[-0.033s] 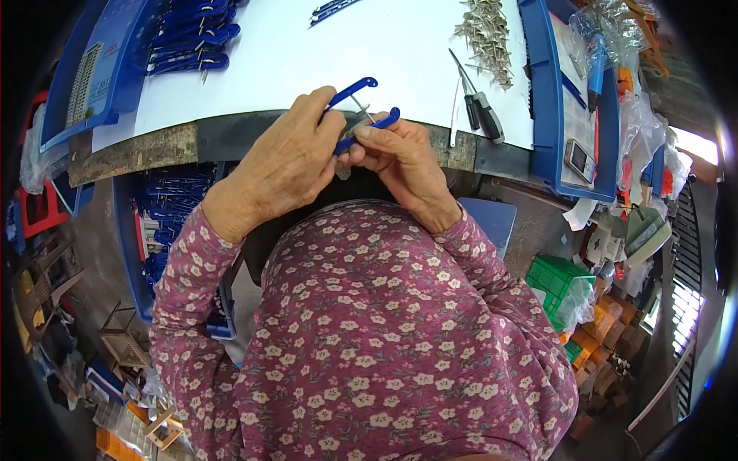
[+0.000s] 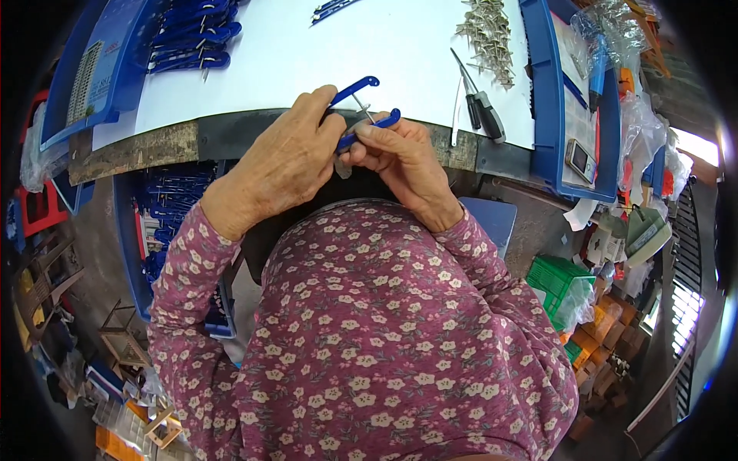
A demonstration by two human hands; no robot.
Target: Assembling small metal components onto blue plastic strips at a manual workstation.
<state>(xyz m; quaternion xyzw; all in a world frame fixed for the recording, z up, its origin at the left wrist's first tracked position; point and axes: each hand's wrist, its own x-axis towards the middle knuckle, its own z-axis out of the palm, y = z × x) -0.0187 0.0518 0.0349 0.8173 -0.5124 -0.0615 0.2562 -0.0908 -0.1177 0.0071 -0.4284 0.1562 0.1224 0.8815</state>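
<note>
Just over the table's near edge, both hands hold a blue-handled tool (image 2: pixel 355 84). Its two blue arms spread apart at the far end, where each shows a small hole, and a thin metal rod lies between them. My left hand (image 2: pixel 284 157) is closed around the left arm of the tool, its back toward me. With thumb and fingers, my right hand (image 2: pixel 407 161) pinches the right arm. The tool's near end is mostly hidden by the fingers. Right of the hands, a black-handled screwdriver (image 2: pixel 490 117) lies on the white table top (image 2: pixel 346 58).
Several similar blue tools (image 2: pixel 192 38) lie stacked at the far left, beside a blue tray (image 2: pixel 127 77). Small metal pieces (image 2: pixel 488 42) form a heap at the far right. Another blue tray (image 2: pixel 543 115) holds a phone (image 2: pixel 580 160). Below left, a blue bin (image 2: pixel 129 238) contains more blue tools.
</note>
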